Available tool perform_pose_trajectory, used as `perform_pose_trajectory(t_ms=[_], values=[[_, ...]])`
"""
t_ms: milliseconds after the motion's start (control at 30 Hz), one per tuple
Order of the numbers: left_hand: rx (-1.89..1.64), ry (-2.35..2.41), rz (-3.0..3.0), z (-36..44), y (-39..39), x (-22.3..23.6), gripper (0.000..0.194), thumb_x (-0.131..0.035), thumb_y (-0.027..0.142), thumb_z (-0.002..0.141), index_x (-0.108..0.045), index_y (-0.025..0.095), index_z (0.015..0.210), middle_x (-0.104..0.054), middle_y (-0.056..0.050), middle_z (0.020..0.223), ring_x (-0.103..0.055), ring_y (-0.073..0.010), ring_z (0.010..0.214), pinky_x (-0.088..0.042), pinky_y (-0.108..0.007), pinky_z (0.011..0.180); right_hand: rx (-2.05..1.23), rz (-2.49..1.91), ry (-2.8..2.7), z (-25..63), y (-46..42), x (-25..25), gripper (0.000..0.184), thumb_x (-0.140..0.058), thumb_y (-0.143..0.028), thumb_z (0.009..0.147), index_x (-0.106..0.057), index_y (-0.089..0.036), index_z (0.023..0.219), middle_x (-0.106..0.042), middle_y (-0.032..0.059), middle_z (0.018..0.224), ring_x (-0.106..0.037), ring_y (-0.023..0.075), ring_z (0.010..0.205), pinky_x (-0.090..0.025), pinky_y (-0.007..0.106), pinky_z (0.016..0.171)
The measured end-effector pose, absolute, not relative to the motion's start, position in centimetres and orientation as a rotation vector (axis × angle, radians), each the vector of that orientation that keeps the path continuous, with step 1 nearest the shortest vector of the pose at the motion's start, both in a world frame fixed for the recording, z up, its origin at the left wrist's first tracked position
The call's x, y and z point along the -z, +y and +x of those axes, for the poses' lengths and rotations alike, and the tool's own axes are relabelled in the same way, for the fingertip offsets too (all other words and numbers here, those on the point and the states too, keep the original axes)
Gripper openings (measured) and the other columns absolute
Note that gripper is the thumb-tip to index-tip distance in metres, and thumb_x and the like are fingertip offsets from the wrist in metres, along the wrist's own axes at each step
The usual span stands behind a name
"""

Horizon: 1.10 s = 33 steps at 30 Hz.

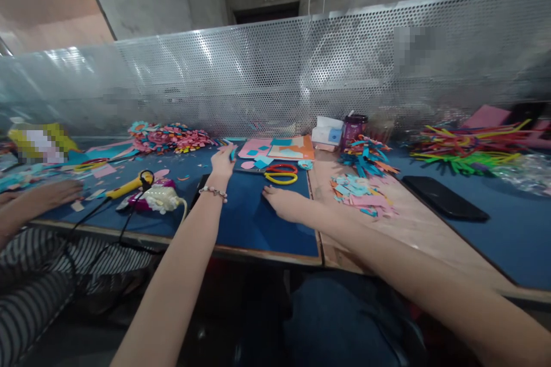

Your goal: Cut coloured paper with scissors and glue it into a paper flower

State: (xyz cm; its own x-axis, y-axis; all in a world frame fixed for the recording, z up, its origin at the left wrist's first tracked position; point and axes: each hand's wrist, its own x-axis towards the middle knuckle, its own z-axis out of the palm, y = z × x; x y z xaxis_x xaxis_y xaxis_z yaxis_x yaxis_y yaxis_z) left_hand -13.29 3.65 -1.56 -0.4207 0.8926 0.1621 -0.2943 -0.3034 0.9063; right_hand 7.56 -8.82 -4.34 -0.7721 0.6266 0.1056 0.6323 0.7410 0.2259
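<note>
My left hand [222, 161], with a beaded bracelet [214, 192] at the wrist, is closed around a small blue piece [233, 153], perhaps foam or paper. It is over the far part of the blue mat [258, 235]. My right hand [284, 204] hovers low above the mat, fingers drawn together; whatever they may hold is hidden. Just beyond it lie scissors with red and yellow handles [280, 179]. Behind them are pink and orange sheets [293, 149] with blue squares [263, 161] on top.
A co-worker's hand [60, 196] rests at the left. Between us lie a yellow-handled corded tool [129, 186] and a cream-and-purple glue gun [161, 199]. Cut pieces [172, 139] are heaped behind. At right are colourful scraps [359, 189], a black phone [443, 198] and pipe cleaners [469, 149].
</note>
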Motion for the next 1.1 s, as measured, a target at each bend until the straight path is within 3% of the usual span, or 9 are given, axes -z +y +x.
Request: perform_pose_trajectory(t_ms=[67, 133, 233, 367, 533, 700, 833, 967, 1100], values=[[-1.897, 1.098, 0.817, -13.8, 3.5, 1.6, 0.015, -0.065, 0.025, 0.074, -0.055, 0.014, 0.070, -0.047, 0.005, 0.051, -0.037, -0.0035, 0.041, -0.033, -0.017, 0.044, 0.308, -1.208, -2.894, 10.4, -9.9, 3.6, 0.048, -0.045, -0.002, 0.078, -0.054, -0.002, 0.125, -0.054, 0.0228, 0.128, -0.054, 0.0240, 0.118, -0.043, 0.030, 0.097], [-1.907, 1.179, 0.854, -13.8, 3.2, 1.7, 0.017, -0.065, 0.029, 0.074, -0.057, 0.015, 0.073, -0.049, 0.005, 0.052, -0.037, -0.0037, 0.039, -0.033, -0.018, 0.044, 0.306, -1.589, -2.833, 12.6, -10.7, 2.2, 0.034, -0.047, -0.002, 0.077, -0.069, -0.007, 0.103, -0.065, 0.0217, 0.108, -0.062, 0.0280, 0.106, -0.047, 0.037, 0.090], [-1.628, 1.339, 1.281, -12.7, 2.9, 2.1, 0.021, -0.069, 0.034, 0.070, -0.063, 0.015, 0.077, -0.059, 0.000, 0.060, -0.047, -0.0073, 0.046, -0.036, -0.020, 0.047, 0.475, -1.909, -2.665, 14.1, -10.6, 0.1, 0.028, -0.048, -0.006, 0.079, -0.071, -0.008, 0.095, -0.065, 0.0248, 0.107, -0.061, 0.0351, 0.102, -0.046, 0.048, 0.085], [-0.985, 1.471, 1.995, -11.5, 2.6, 2.2, 0.025, -0.075, 0.037, 0.062, -0.069, 0.017, 0.075, -0.068, -0.005, 0.072, -0.060, -0.0160, 0.068, -0.043, -0.024, 0.061, 0.408, -1.888, -2.548, 13.2, -8.6, -0.9, 0.032, -0.044, -0.007, 0.079, -0.067, -0.009, 0.101, -0.066, 0.0224, 0.103, -0.064, 0.0320, 0.096, -0.049, 0.040, 0.075], [-0.754, 1.922, 2.315, -14.7, 2.6, 1.4, 0.030, -0.067, 0.036, 0.070, -0.069, 0.018, 0.093, -0.070, -0.009, 0.093, -0.062, -0.0201, 0.089, -0.043, -0.026, 0.077, 0.349, -1.812, -2.382, 11.5, -7.2, 0.3, 0.029, -0.042, -0.013, 0.082, -0.063, -0.013, 0.103, -0.066, 0.0188, 0.100, -0.066, 0.0269, 0.091, -0.049, 0.035, 0.074], [-0.254, 2.135, 2.225, -17.4, 2.1, 1.0, 0.026, -0.069, 0.035, 0.064, -0.069, 0.016, 0.083, -0.070, -0.010, 0.086, -0.064, -0.0196, 0.079, -0.043, -0.024, 0.066, 0.376, -1.758, -2.323, 11.7, -7.1, 1.4, 0.027, -0.040, -0.016, 0.083, -0.062, -0.014, 0.099, -0.066, 0.0162, 0.099, -0.066, 0.0285, 0.089, -0.049, 0.036, 0.071], [-0.197, 2.128, 2.207, -16.9, 1.7, 0.7, 0.018, -0.065, 0.025, 0.064, -0.068, 0.015, 0.078, -0.070, -0.010, 0.082, -0.063, -0.0173, 0.072, -0.040, -0.023, 0.059, 0.384, -1.749, -2.335, 12.1, -7.0, 1.9, 0.029, -0.039, -0.015, 0.083, -0.063, -0.014, 0.099, -0.067, 0.0160, 0.099, -0.065, 0.0282, 0.091, -0.048, 0.036, 0.073], [-0.363, 2.147, 2.069, -16.4, 1.3, 0.6, 0.006, -0.065, 0.012, 0.055, -0.063, 0.016, 0.059, -0.066, -0.007, 0.064, -0.062, -0.0174, 0.066, -0.040, -0.023, 0.059, 0.413, -1.740, -2.353, 12.2, -7.2, 2.1, 0.030, -0.037, -0.016, 0.084, -0.065, -0.013, 0.093, -0.068, 0.0158, 0.095, -0.064, 0.0288, 0.090, -0.048, 0.037, 0.072], [-0.726, 2.124, 1.879, -16.4, 1.2, 1.0, 0.020, -0.064, 0.000, 0.046, -0.055, 0.018, 0.043, -0.056, -0.005, 0.046, -0.063, -0.0210, 0.066, -0.041, -0.024, 0.061, 0.406, -1.714, -2.376, 12.2, -7.3, 2.2, 0.031, -0.036, -0.015, 0.085, -0.066, -0.013, 0.094, -0.067, 0.0159, 0.098, -0.063, 0.0279, 0.093, -0.048, 0.036, 0.075]])
